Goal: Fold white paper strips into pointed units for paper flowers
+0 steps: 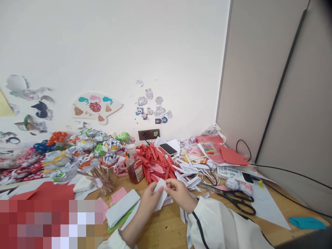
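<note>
A small piece of folded white paper (161, 197) is between my two hands over the near middle of the wooden table. My left hand (149, 200) grips it from the left, thumb lying across its face. On the right, the thumb and fingers of my right hand (178, 194) pinch its upper edge. Just beyond my hands lie a heap of folded red paper strips (157, 160) and a pile of folded white paper strips (190, 178). To the left of my left forearm is a stack of white paper sheets (124, 206), with green paper (118, 224) under it.
A bottle of dark red liquid (135, 171) stands behind my left hand. Black-handled scissors (237, 200) lie right of my right hand. A phone (168, 149) rests at the back. Paper flowers (90, 148) crowd the left. Cables (293, 173) cross the right side. The lower left corner is pixelated.
</note>
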Tool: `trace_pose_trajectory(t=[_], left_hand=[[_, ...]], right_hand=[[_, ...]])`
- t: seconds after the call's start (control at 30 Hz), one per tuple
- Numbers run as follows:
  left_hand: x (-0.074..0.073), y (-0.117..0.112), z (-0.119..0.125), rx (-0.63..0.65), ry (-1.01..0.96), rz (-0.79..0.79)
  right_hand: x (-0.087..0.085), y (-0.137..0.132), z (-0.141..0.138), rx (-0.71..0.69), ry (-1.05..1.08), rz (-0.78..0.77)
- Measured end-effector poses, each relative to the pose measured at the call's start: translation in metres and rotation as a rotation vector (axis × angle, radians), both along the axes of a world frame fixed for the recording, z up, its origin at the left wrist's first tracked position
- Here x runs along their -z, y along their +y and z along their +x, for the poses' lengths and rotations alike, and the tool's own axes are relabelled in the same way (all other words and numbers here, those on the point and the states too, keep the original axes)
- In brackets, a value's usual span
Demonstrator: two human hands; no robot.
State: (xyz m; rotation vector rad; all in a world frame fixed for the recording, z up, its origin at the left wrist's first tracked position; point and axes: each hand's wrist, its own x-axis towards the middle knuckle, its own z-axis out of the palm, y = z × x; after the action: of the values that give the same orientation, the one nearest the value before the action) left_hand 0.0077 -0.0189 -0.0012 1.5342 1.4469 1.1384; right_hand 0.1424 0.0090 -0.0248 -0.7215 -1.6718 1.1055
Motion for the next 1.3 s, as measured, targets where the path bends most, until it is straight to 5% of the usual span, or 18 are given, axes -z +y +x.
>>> trace_pose_trajectory(t=[0.17,0.3,0.5,1.3], left_hand=[[0.002,0.001,-0.003,-0.010,-0.137,0.052],[0.002,-0.002,-0.003,-0.035,-0.386,-0.056],[-0.009,-0.006,0.001,0.123,-0.589,-0.294],[-0.012,-0.004,-0.005,0.194,-0.284,-0.178]], right_hand=[[-0.004,-0.002,0.001,0.100,-0.069,0.068],[-0.008,-0.004,0.003,0.121,-0.114,0.086],[-0.011,-0.004,0.006,0.102,-0.095,0.089],[-0.013,-0.006,0.007,0.043,-0.080,0.064]])
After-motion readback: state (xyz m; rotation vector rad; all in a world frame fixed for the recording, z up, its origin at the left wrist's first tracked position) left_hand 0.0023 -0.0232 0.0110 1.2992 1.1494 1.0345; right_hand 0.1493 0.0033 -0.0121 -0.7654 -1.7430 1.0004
